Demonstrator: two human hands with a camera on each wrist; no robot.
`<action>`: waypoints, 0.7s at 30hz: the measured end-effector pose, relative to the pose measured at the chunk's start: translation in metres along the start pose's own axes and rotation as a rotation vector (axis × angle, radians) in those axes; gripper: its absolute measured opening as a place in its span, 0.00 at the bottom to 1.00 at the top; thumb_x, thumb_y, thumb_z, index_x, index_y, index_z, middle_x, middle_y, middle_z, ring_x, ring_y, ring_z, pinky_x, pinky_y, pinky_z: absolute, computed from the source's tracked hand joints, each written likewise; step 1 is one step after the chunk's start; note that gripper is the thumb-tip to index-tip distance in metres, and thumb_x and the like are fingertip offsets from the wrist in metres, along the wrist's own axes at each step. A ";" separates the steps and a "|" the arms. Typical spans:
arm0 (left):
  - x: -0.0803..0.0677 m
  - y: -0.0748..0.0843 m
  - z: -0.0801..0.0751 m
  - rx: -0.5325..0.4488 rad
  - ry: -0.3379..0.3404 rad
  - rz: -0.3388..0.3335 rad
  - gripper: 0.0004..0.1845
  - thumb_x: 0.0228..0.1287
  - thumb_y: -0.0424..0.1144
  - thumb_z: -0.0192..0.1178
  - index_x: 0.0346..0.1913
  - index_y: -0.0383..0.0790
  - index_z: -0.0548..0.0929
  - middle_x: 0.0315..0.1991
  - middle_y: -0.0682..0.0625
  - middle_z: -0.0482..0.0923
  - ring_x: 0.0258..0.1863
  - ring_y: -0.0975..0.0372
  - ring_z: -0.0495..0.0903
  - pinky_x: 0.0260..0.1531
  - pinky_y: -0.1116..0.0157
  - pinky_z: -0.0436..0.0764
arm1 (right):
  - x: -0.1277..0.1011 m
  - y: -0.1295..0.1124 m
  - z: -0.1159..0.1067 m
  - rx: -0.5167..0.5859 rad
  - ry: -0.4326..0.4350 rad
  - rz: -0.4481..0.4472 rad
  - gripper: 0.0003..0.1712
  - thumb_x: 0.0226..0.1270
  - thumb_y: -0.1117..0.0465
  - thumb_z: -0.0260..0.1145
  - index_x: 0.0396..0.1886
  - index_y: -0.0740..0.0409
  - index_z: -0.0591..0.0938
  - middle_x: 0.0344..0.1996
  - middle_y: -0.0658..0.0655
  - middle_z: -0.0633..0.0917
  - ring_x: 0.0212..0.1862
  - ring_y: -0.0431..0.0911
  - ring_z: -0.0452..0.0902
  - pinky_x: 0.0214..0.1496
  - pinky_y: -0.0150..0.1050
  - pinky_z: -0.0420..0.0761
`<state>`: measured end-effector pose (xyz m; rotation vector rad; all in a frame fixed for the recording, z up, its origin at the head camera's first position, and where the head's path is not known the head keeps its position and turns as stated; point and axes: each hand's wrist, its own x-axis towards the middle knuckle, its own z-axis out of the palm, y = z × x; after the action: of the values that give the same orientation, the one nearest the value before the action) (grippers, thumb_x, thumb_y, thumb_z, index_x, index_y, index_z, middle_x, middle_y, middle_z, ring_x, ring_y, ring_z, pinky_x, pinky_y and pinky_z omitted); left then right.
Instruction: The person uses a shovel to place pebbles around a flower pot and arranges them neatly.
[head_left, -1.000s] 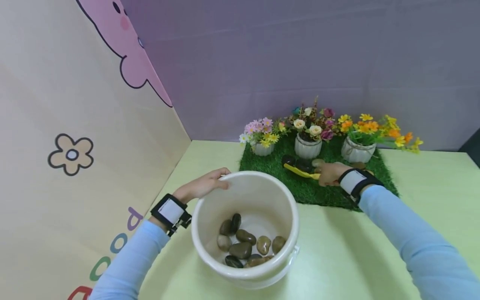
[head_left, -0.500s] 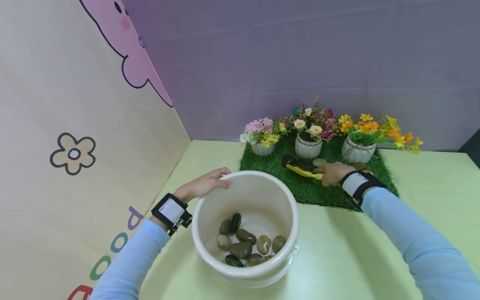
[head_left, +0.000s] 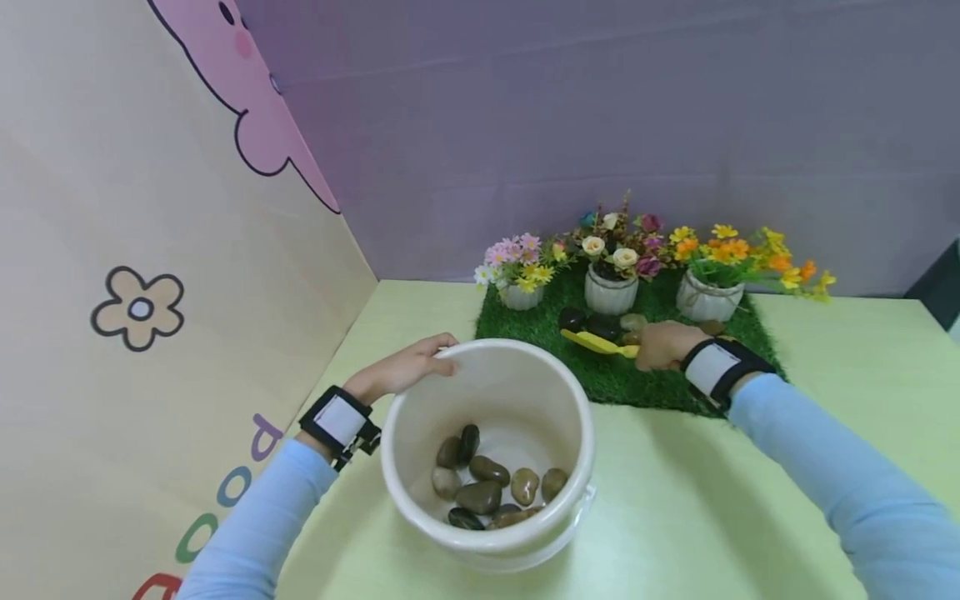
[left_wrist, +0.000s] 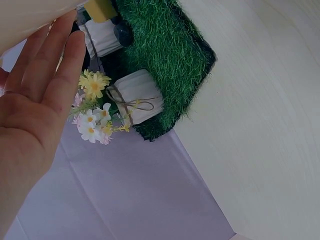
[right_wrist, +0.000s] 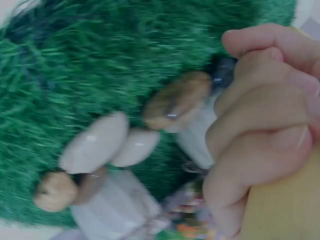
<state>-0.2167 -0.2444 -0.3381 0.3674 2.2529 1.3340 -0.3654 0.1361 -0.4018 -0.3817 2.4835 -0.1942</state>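
A cream plastic bucket (head_left: 577,417) stands on the table with several smooth stones (head_left: 487,492) at its bottom. My left hand (head_left: 408,367) rests against its far left rim; in the left wrist view the hand (left_wrist: 35,115) lies with straight fingers flat on the bucket wall. My right hand (head_left: 660,343) grips the handle of a yellow scoop (head_left: 592,342) over the green grass mat (head_left: 622,379). The scoop's blade points left at dark stones (head_left: 573,318) on the mat. In the right wrist view curled fingers (right_wrist: 260,130) wrap the yellow handle (right_wrist: 282,210), with several loose stones (right_wrist: 177,100) beside them.
Three white pots of artificial flowers (head_left: 611,292) stand along the back of the mat. A cartoon-printed panel (head_left: 150,308) walls the left side and a purple wall (head_left: 600,125) closes the back. The pale green table (head_left: 712,517) stretches to the right.
The head view has shifted slightly. Both hands keep their places, the left on the bucket and the right round the scoop.
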 end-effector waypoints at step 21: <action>-0.002 0.000 -0.003 0.042 0.023 -0.005 0.14 0.69 0.36 0.49 0.54 0.33 0.68 0.55 0.34 0.76 0.44 0.57 0.85 0.45 0.57 0.89 | -0.145 -0.193 0.015 -1.379 0.826 -0.760 0.26 0.66 0.60 0.62 0.10 0.49 0.61 0.12 0.47 0.57 0.17 0.41 0.43 0.17 0.31 0.44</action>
<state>-0.2162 -0.2474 -0.3367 0.3626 2.3025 1.2965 -0.2009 -0.0019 -0.2899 -2.1211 2.6441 1.3834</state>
